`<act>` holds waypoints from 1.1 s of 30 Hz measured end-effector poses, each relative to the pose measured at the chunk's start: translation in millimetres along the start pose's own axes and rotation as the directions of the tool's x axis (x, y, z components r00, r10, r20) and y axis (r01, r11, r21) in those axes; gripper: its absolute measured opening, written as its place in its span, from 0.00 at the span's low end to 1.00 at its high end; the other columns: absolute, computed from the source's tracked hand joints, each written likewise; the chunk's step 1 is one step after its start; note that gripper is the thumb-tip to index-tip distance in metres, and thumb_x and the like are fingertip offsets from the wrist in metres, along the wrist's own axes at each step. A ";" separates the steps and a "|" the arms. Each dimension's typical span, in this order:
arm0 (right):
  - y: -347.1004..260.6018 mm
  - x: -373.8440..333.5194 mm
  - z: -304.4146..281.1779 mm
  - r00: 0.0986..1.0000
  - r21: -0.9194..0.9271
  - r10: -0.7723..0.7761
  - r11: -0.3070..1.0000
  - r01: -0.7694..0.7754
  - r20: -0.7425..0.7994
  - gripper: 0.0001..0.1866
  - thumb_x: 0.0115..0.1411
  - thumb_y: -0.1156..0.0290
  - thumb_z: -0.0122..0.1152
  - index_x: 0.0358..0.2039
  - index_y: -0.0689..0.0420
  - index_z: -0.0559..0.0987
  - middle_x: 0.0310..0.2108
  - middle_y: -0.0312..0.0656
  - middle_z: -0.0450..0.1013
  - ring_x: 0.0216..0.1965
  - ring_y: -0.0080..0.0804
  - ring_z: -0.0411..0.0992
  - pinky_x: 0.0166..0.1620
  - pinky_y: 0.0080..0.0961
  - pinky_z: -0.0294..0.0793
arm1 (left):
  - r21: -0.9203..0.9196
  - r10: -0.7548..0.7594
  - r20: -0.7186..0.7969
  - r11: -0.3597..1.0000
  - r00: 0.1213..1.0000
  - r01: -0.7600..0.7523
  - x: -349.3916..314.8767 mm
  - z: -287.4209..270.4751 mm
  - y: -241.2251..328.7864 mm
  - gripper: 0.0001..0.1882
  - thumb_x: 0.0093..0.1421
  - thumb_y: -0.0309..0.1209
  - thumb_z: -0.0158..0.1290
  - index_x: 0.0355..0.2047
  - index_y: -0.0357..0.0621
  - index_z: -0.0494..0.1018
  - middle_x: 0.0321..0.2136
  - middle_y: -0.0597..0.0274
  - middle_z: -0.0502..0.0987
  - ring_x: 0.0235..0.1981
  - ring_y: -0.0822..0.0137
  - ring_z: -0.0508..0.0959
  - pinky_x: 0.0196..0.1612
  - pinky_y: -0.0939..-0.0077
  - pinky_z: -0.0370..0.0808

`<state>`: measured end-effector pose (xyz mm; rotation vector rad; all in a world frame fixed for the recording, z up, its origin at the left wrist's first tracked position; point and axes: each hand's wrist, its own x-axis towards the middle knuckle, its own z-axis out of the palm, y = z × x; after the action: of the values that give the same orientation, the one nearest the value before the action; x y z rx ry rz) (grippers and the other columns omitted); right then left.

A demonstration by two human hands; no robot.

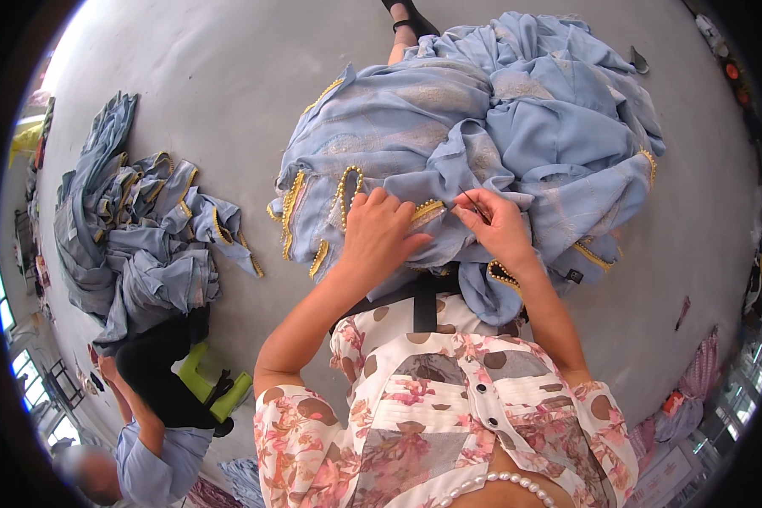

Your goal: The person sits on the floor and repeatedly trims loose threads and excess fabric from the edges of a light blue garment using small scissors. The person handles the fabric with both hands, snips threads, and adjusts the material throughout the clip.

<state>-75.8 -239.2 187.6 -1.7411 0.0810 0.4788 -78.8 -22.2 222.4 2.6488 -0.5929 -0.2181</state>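
I see a big heap of light blue cloth (516,110) with a yellow beaded trim (347,182) filling the floor from centre toward twelve o'clock. My left hand (379,230) rests flat on the cloth, fingers curled over the trim at its ten o'clock edge. My right hand (497,222), just beside it at three o'clock, is pinched shut on a thin dark thing, perhaps a needle (476,205); I cannot tell for sure. At nine o'clock lies a second pile of blue cloth (135,237) on the grey floor (220,76). At seven o'clock another person (148,440) crouches beside a green stool (203,377).
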 end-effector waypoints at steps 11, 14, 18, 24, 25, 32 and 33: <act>-42.0 -12.8 9.1 0.994 0.326 -0.026 0.945 -0.011 0.107 0.12 0.55 0.76 0.64 0.41 0.62 0.76 0.28 0.28 0.71 0.25 0.09 0.62 0.28 0.09 0.62 | -0.492 -0.093 -0.383 0.863 0.919 -0.118 -11.1 -8.3 13.0 0.13 0.44 0.15 0.60 0.31 0.40 0.73 0.34 0.56 0.78 0.29 0.61 0.78 0.30 0.77 0.74; -39.0 -10.8 13.3 0.991 0.353 -0.036 0.936 -0.011 0.126 0.12 0.55 0.75 0.64 0.41 0.61 0.76 0.27 0.27 0.70 0.25 0.08 0.62 0.28 0.08 0.61 | -0.548 -0.092 -0.405 0.821 0.909 -0.161 -11.7 -13.5 23.1 0.12 0.46 0.16 0.60 0.32 0.39 0.74 0.35 0.54 0.78 0.30 0.62 0.79 0.30 0.78 0.74; -62.2 -11.6 11.4 0.967 0.259 -0.073 0.966 0.008 0.244 0.11 0.56 0.74 0.63 0.40 0.61 0.76 0.26 0.26 0.69 0.25 0.09 0.63 0.28 0.08 0.62 | -0.573 -0.104 -0.435 0.798 0.894 -0.186 -11.9 -17.5 26.1 0.11 0.46 0.16 0.60 0.32 0.39 0.75 0.34 0.54 0.78 0.29 0.64 0.79 0.30 0.78 0.75; -82.8 -2.6 3.9 0.966 0.047 -0.121 0.993 0.113 0.228 0.07 0.57 0.73 0.63 0.34 0.62 0.78 0.22 0.27 0.70 0.23 0.09 0.62 0.26 0.10 0.63 | -0.428 0.021 -0.485 0.866 0.874 -0.258 -8.6 -15.6 18.9 0.10 0.46 0.17 0.61 0.30 0.38 0.77 0.33 0.55 0.79 0.29 0.66 0.79 0.28 0.78 0.76; -83.2 -1.9 4.1 0.967 0.028 -0.148 0.989 0.146 0.206 0.07 0.57 0.72 0.63 0.33 0.62 0.77 0.21 0.28 0.70 0.22 0.09 0.62 0.26 0.10 0.63 | -0.408 0.052 -0.485 0.869 0.873 -0.279 -8.1 -15.7 18.7 0.10 0.46 0.17 0.61 0.30 0.38 0.77 0.32 0.55 0.79 0.29 0.66 0.79 0.28 0.78 0.76; -76.6 2.1 12.6 0.992 0.329 -0.115 0.940 0.090 0.058 0.09 0.59 0.70 0.62 0.27 0.62 0.74 0.18 0.27 0.66 0.20 0.09 0.59 0.22 0.11 0.58 | -0.688 -0.169 -0.383 0.708 0.908 -0.159 -8.5 -18.5 24.1 0.11 0.46 0.16 0.61 0.32 0.38 0.77 0.33 0.53 0.79 0.29 0.68 0.79 0.31 0.81 0.74; -76.2 2.0 13.8 0.993 0.416 -0.099 0.907 0.065 0.060 0.09 0.59 0.70 0.62 0.26 0.61 0.74 0.17 0.27 0.65 0.20 0.09 0.58 0.22 0.11 0.57 | -0.683 -0.175 -0.383 0.715 0.907 -0.150 -8.5 -18.5 24.5 0.11 0.46 0.16 0.61 0.32 0.37 0.77 0.33 0.53 0.79 0.29 0.68 0.78 0.31 0.81 0.74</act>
<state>-54.0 -208.1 255.1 -1.3008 0.0476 0.4331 -91.2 -31.9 250.1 1.8537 -0.2583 0.1226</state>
